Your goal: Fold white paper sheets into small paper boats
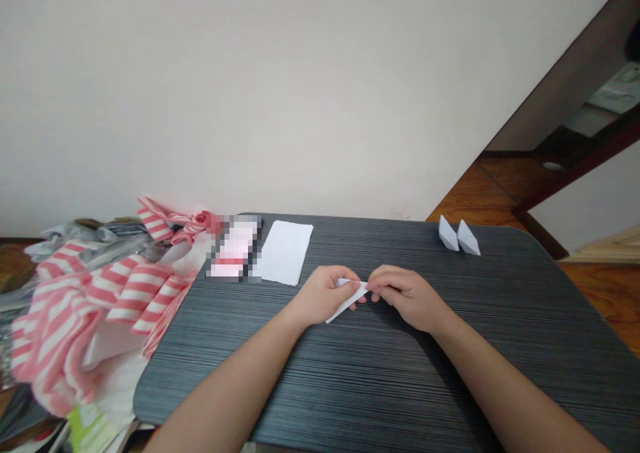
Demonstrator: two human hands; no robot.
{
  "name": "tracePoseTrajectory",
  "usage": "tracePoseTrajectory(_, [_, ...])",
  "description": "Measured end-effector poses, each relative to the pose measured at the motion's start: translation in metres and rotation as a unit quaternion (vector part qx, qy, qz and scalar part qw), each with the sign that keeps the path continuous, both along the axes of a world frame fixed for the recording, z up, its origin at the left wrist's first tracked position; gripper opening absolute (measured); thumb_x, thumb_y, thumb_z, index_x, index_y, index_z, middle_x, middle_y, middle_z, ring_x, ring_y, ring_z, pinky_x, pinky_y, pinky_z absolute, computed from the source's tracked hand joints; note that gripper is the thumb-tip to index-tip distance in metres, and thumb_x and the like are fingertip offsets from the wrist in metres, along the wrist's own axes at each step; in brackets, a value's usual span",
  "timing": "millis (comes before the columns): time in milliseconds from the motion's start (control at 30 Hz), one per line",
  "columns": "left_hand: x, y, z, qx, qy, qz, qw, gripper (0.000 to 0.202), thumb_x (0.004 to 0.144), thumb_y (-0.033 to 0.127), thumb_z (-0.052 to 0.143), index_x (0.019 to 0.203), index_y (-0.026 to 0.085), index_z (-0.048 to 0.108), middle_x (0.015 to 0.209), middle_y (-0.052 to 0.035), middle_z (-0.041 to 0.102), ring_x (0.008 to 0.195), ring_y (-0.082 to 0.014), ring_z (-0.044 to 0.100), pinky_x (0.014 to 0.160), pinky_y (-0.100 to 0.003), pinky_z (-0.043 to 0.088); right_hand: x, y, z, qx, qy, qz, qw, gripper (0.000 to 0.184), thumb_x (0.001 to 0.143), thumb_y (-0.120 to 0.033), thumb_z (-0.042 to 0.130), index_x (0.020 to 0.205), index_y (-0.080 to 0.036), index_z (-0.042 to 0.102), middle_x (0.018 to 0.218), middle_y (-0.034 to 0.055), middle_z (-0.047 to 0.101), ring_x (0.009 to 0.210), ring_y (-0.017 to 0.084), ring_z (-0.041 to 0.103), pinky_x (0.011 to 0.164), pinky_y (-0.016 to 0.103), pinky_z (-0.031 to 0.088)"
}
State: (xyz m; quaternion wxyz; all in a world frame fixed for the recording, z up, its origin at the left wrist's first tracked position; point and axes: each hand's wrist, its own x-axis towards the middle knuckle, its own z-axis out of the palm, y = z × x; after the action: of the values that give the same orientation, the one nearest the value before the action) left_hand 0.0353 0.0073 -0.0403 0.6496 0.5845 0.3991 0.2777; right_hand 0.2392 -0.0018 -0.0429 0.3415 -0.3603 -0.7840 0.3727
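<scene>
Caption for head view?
Left hand and right hand hold folded white paper over a dark table, two paper boats beyond.

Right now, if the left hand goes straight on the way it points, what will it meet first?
The left hand already holds the folded white paper, so that comes first; beyond it lies the right hand, though depth is unclear.

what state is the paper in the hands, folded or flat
Folded: the white paper forms a narrow pointed strip, pinched between left hand and right hand.
</scene>
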Motion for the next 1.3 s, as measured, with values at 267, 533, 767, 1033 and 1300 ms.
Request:
tracePoseTrajectory(267, [0.0,0.0,0.004,0.038,0.026,-0.007,0.999,0.031,0.082,0.039,0.054,0.082,0.011,0.067,0.075,-0.0083,0.068,0.061,-0.0125,0.059,0.058,-0.023,0.046,-0.001,-0.001,0.004,0.013,-0.026,0.017,0.999,0.021,0.089,-0.014,0.047,0.086,-0.019,0.067,0.082,0.0047,0.064,0.078,0.015,0.06,0.075,0.029,0.047])
tracePoseTrajectory(533, [0.002,-0.001,0.001,0.052,0.029,0.014,0.998,0.028,0.083,0.036,0.053,0.082,0.012,0.065,0.077,-0.0083,0.068,0.061,-0.0132,0.061,0.058,-0.023,0.046,-0.001,-0.005,-0.001,-0.117,-0.001,-0.066,0.991,0.016,0.091,-0.022,0.043,0.099,-0.017,0.057,0.064,0.0,0.063,0.059,0.013,0.059,0.06,0.025,0.047])
tracePoseTrajectory(767, [0.002,-0.002,0.003,0.086,0.052,0.002,0.995,0.025,0.083,0.032,0.052,0.08,0.012,0.067,0.073,-0.007,0.068,0.062,-0.0131,0.061,0.057,-0.022,0.045,-0.007,-0.006,0.007,-0.107,-0.086,-0.059,0.989,0.021,0.088,-0.022,0.048,0.072,-0.017,0.061,0.06,-0.0005,0.062,0.047,0.01,0.056,0.049,0.021,0.041])
tracePoseTrajectory(1033, [0.001,-0.002,0.005,0.079,0.065,0.007,0.995,0.029,0.083,0.038,0.051,0.084,0.013,0.067,0.068,-0.0055,0.067,0.059,-0.0129,0.061,0.053,-0.02,0.043,-0.006,-0.006,0.008,-0.091,-0.086,-0.057,0.991,0.02,0.088,-0.023,0.048,0.072,-0.017,0.058,0.058,-0.0016,0.061,0.049,0.01,0.056,0.05,0.02,0.041])
tracePoseTrajectory(1300, [0.0,-0.001,0.006,0.011,0.033,0.027,0.999,0.034,0.082,0.04,0.055,0.104,0.015,0.061,0.064,-0.0034,0.066,0.05,-0.011,0.057,0.045,-0.019,0.038,-0.001,-0.005,0.004,-0.069,-0.082,-0.077,0.991,0.019,0.088,-0.021,0.048,0.073,-0.018,0.058,0.059,-0.0014,0.06,0.051,0.011,0.056,0.052,0.021,0.041])
